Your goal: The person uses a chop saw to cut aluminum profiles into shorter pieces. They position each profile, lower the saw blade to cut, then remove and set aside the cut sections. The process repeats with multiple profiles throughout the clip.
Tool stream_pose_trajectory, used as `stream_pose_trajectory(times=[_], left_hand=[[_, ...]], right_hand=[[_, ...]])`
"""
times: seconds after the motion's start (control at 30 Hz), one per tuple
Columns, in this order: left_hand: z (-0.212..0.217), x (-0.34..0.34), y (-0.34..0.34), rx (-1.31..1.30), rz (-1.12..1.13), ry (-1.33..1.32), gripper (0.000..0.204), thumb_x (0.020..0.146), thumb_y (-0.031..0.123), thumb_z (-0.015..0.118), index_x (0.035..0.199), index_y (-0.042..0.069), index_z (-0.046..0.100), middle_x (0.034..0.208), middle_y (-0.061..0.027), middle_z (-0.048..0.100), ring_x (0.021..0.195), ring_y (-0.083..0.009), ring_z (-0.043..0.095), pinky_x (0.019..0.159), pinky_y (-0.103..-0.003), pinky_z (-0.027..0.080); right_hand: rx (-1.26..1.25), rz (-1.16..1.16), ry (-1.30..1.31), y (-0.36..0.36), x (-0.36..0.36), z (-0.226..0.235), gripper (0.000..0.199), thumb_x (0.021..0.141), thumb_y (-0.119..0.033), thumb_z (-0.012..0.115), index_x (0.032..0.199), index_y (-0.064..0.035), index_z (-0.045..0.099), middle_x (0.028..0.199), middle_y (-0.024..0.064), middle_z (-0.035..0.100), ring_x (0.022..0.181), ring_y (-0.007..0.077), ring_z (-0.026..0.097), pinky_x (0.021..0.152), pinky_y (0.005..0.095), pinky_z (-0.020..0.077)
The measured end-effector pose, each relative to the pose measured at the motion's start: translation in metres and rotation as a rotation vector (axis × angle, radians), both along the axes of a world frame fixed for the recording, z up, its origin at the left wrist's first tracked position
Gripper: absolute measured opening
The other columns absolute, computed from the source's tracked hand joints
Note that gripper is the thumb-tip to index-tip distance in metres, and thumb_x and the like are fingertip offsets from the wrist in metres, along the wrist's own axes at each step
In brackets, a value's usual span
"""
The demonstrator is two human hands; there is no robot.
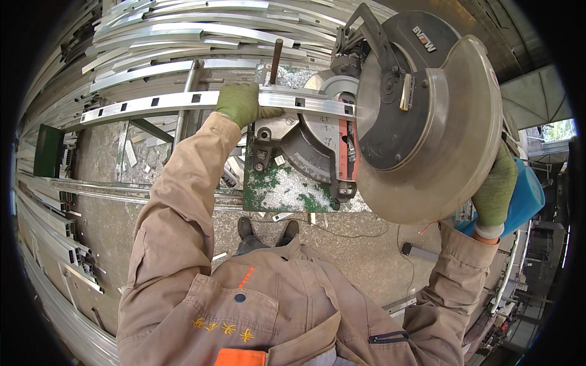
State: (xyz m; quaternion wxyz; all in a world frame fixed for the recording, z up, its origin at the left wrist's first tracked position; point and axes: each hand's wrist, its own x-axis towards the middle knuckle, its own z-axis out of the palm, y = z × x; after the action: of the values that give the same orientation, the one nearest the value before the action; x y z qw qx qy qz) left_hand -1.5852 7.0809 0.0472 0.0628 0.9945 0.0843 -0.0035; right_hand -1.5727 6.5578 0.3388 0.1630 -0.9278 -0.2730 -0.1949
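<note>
Two gloved hands | left hand [241, 104] clamps the slotted aluminium profile [183, 104], upper centre, steadying it on the saw table [287, 183] | right hand [495, 189], far right, behind the mitre saw [421, 116]; its grasp cannot be told | metal shavings [287, 192] on base

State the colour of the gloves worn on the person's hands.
Green, clearest on the left hand in the head view.

Bright daylight, sharp, fisheye-bent edges
</note>
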Motion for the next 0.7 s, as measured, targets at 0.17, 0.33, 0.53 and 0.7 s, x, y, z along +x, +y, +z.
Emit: stream_pose_trajectory(times=[0.17, 0.33, 0.53, 0.7], left_hand=[[-0.001, 0.003, 0.000, 0.009, 0.021, 0.035, 0.118, 0.078, 0.113, 0.074, 0.131, 0.009, 0.088, 0.117, -0.0242, 0.090, 0.109, -0.0469, 0.087, 0.093, -0.057, 0.068], [0.004, 0.002, -0.001, 0.002, 0.017, 0.047, 0.119, 0.080, 0.112, 0.074, 0.132, 0.005, 0.087, 0.118, -0.0256, 0.089, 0.110, -0.0466, 0.087, 0.095, -0.057, 0.068], [0.016, -0.001, -0.005, -0.027, 0.015, 0.082, 0.123, 0.080, 0.112, 0.073, 0.134, 0.002, 0.086, 0.123, -0.0275, 0.089, 0.114, -0.0459, 0.087, 0.098, -0.056, 0.068], [0.009, 0.000, -0.004, -0.001, 0.033, 0.062, 0.121, 0.080, 0.111, 0.075, 0.130, 0.002, 0.088, 0.123, -0.0267, 0.090, 0.116, -0.0449, 0.088, 0.100, -0.054, 0.068]], right_hand=[[-0.014, -0.025, 0.005, -0.001, 0.001, 0.004, 0.056, 0.090, -0.017, 0.100, 0.141, -0.0010, 0.085, 0.127, 0.0175, 0.087, 0.114, 0.0350, 0.082, 0.107, 0.0458, 0.0619], [0.009, -0.012, 0.038, 0.004, 0.002, 0.008, 0.056, 0.090, -0.016, 0.100, 0.142, -0.0010, 0.085, 0.126, 0.0179, 0.087, 0.113, 0.0343, 0.083, 0.106, 0.0446, 0.0627], [0.015, -0.036, 0.035, 0.005, 0.001, 0.006, 0.056, 0.090, -0.017, 0.100, 0.142, -0.0011, 0.085, 0.127, 0.0179, 0.087, 0.114, 0.0340, 0.083, 0.106, 0.0444, 0.0626], [-0.006, -0.015, 0.007, 0.001, 0.002, 0.004, 0.056, 0.090, -0.017, 0.100, 0.141, -0.0010, 0.085, 0.126, 0.0173, 0.087, 0.114, 0.0332, 0.082, 0.106, 0.0442, 0.0621]])
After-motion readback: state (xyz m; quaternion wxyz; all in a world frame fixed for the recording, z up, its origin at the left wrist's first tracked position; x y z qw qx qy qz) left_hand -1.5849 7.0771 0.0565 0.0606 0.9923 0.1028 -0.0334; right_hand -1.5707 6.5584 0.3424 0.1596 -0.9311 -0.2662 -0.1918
